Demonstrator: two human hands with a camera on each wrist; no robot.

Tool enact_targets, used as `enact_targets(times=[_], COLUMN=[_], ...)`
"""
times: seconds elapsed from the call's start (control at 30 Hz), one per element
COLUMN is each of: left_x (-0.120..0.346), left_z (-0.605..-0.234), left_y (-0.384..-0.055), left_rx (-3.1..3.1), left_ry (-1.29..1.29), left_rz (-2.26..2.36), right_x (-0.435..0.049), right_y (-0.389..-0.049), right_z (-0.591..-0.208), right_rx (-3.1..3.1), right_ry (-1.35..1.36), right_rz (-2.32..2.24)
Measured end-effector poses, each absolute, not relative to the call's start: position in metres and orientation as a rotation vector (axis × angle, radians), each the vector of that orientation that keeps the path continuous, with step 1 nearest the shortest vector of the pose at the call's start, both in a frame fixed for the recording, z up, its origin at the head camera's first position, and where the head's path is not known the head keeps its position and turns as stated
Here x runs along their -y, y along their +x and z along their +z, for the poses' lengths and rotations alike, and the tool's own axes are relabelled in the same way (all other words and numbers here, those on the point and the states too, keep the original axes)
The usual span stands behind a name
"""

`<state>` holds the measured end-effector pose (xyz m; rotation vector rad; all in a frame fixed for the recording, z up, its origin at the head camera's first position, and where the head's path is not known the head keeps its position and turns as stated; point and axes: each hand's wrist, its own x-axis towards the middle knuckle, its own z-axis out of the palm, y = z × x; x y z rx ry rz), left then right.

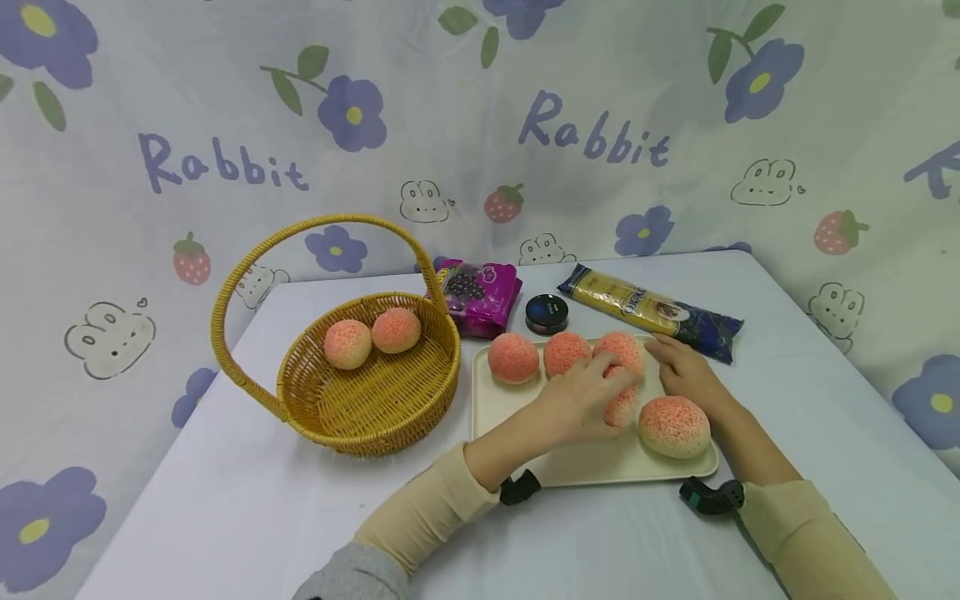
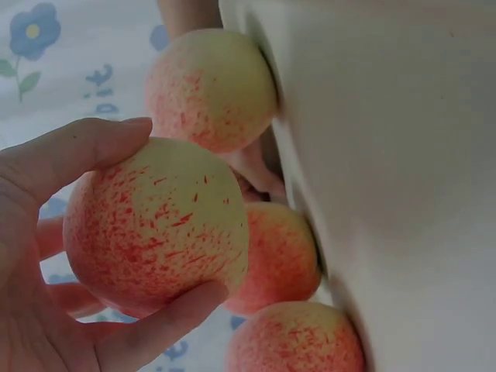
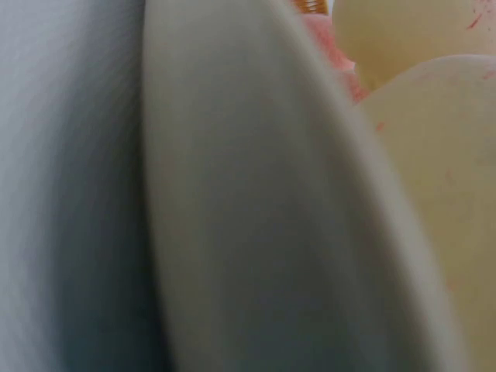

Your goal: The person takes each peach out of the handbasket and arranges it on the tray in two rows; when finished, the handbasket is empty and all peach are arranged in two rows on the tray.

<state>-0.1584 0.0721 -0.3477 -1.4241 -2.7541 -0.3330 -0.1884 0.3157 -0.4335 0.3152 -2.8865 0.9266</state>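
Observation:
My left hand (image 1: 577,404) is over the cream tray (image 1: 570,471), its thumb and fingers gripping a pink-speckled peach (image 2: 159,225). In the left wrist view the thumb and fingers wrap round its sides. On the tray, peaches stand along the back: one at the left (image 1: 513,358), another beside it (image 1: 567,354) and a third, partly hidden peach (image 1: 619,350). A larger peach (image 1: 675,427) lies at the tray's right end. My right hand (image 1: 693,377) rests at the tray's back right corner, fingers extended; the right wrist view shows the tray's side (image 3: 248,201) but no fingers.
A wicker basket (image 1: 405,429) with a tall handle stands left of the tray, two peaches (image 1: 348,344) inside. Behind the tray lie a purple packet (image 1: 483,300), a round black tin (image 1: 547,314) and a yellow-and-blue pasta packet (image 1: 648,310). A printed cloth (image 1: 465,125) hangs behind.

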Motion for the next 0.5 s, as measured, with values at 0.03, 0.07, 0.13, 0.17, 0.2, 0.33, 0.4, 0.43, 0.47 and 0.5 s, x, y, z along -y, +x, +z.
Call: enact_targets(times=[0.03,0.07,0.13,0.17,0.2,0.33,0.4,0.43,0.47,0.5], left_x=[-0.0733,-0.0744,-0.0760,-0.0766,-0.0772,-0.0793,-0.0804,-0.0809,-0.0813,-0.0816], left_z=[-0.3483,-0.3488,-0.3498,-0.3504,-0.3513,-0.3546,-0.3559,-0.3562,-0.3565,-0.3568], left_y=[-0.1578,-0.1574,-0.1564,-0.1561,-0.1556,-0.1538,-0.1533,-0.1531,-0.1531,-0.1530], left_rx=[2.759,2.767,2.786,2.794,2.802,2.816,2.815,2.812,2.809,2.811], left_ry=[-1.429,-1.433,-1.441,-1.445,-1.450,-1.474,-1.483,-1.485,-1.485,-1.481], left_rz=[-0.315,-0.298,-0.278,-0.268,-0.256,-0.218,-0.209,-0.205,-0.204,-0.199], right_x=[-0.3155,-0.3154,-0.3150,-0.3148,-0.3147,-0.3143,-0.3143,-0.3143,-0.3143,-0.3146], right_y=[-0.1882,-0.1881,-0.1880,-0.1877,-0.1877,-0.1873,-0.1873,-0.1872,-0.1871,-0.1872], right_z=[-0.4329,-0.4327,-0.4322,-0.4319,-0.4317,-0.4311,-0.4313,-0.4315,-0.4319,-0.4324], right_rx=[2.885,2.885,2.887,2.887,2.888,2.890,2.884,2.882,2.879,2.876], right_ry=[0.318,0.319,0.322,0.322,0.319,0.306,0.306,0.307,0.308,0.311], right_rz=[0.931,0.930,0.935,0.936,0.939,0.949,0.949,0.948,0.948,0.949])
